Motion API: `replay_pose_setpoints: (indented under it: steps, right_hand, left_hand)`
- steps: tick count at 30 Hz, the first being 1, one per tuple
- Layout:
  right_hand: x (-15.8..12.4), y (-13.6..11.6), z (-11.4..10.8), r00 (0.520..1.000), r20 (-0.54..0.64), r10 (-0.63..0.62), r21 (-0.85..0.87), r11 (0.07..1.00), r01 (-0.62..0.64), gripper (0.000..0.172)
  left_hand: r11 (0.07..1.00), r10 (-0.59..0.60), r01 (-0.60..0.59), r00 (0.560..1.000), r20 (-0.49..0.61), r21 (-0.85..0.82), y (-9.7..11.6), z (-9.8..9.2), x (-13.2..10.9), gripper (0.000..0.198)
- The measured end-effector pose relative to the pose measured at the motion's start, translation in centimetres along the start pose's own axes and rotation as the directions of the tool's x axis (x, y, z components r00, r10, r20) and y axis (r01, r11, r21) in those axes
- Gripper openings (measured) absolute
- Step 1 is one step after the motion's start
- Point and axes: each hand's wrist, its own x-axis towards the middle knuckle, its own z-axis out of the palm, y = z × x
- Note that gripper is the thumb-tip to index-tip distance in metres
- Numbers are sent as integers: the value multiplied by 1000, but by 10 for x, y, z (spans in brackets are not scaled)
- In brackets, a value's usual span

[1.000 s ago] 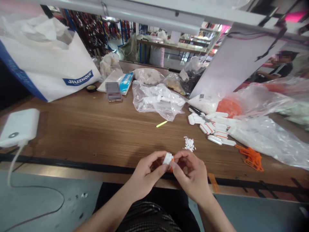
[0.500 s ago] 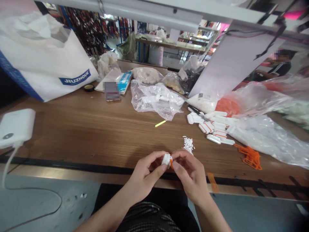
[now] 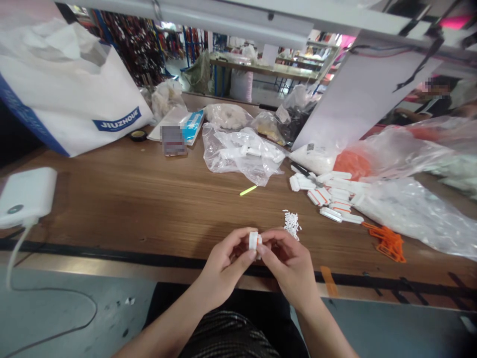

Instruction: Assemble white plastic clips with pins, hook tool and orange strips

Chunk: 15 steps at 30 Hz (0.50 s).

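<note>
Between my fingertips, over the table's front edge, is a small white plastic case [image 3: 253, 240] with an orange strip [image 3: 259, 240] on its right side. My left hand [image 3: 223, 263] pinches the case from the left, thumb in front. From the right, my right hand [image 3: 292, 266] grips the same case, its thumb against the orange side. Fingers hide much of the piece. Just beyond my right hand lies a heap of tiny white pegs [image 3: 291, 223]. Further right are several white plastic cases [image 3: 331, 194], some orange-edged, and a tangle of thin orange frames [image 3: 389, 243].
A yellow-green stick [image 3: 248, 190] lies ahead, before a clear plastic bag [image 3: 242, 154]. Bulky plastic bags [image 3: 421, 214] cover the right side. At left stand a large white bag [image 3: 93, 99] and a white corded device [image 3: 28, 196]. A person [image 3: 428, 102] sits beyond, at right.
My right fingers have moved left, closer to my left hand. The orange strip, which stuck out from the white case before, now sits closer against it.
</note>
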Motion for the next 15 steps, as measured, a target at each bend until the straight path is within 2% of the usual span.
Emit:
replay_pose_setpoints:
  steps: [5,7,10,15]
  right_hand:
    - [-5,-1,8,995,-64,-77,-138,988,68,13]
    - [-7,-3,8,986,-63,-153,-222,966,135,12]
    - [-7,-7,3,970,22,-244,-291,926,239,16]
    - [-1,-13,-10,943,170,-286,-276,905,324,29]
  left_hand:
    - [991,-28,29,1000,9,-131,-3,-2,2,37]
    - [987,-27,26,1000,-4,-156,-4,-4,3,37]
    - [983,-23,18,999,-28,-180,-6,-6,5,36]
    - [978,-28,19,999,-39,-207,-10,-9,7,35]
